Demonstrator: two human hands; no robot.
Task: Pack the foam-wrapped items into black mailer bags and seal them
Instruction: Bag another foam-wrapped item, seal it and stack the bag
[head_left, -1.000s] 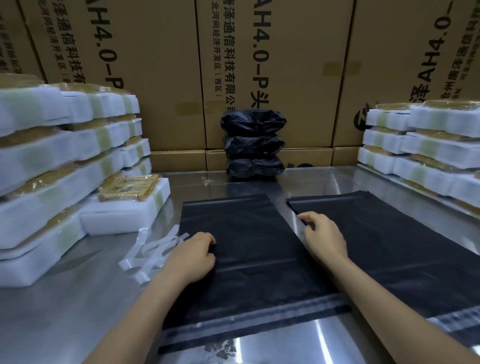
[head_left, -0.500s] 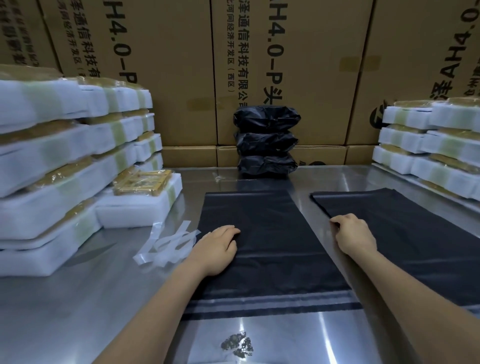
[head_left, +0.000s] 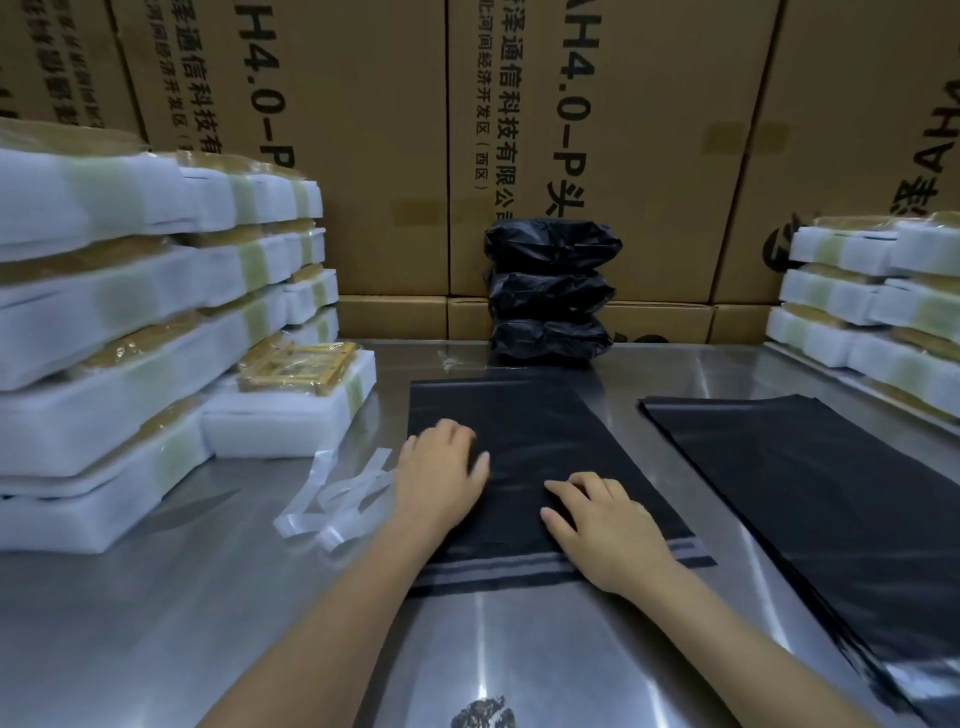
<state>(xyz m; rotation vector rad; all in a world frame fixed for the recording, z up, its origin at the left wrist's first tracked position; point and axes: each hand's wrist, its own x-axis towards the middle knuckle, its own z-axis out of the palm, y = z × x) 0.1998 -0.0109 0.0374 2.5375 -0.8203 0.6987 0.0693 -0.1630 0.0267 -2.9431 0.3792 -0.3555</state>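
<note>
A flat black mailer bag (head_left: 524, 421) lies on the steel table (head_left: 182, 597) in front of me, its grey adhesive strip toward me. My left hand (head_left: 441, 478) rests on the bag's left part, fingers slightly bent and blurred. My right hand (head_left: 605, 519) lies flat on the bag near the strip, fingers spread. A pile of more black mailer bags (head_left: 810, 488) lies to the right. A single foam-wrapped item (head_left: 296, 410) with gold contents sits at the left, close to the bag.
Tall stacks of foam-wrapped items stand at the left (head_left: 104, 322) and at the right (head_left: 878, 306). Three packed black bags (head_left: 550, 291) are stacked at the back against cardboard boxes (head_left: 623, 130). Peeled white liner strips (head_left: 332, 499) lie beside my left hand.
My right hand left the edge of the right pile and moved left onto the middle bag. My left hand slid a little farther onto the bag.
</note>
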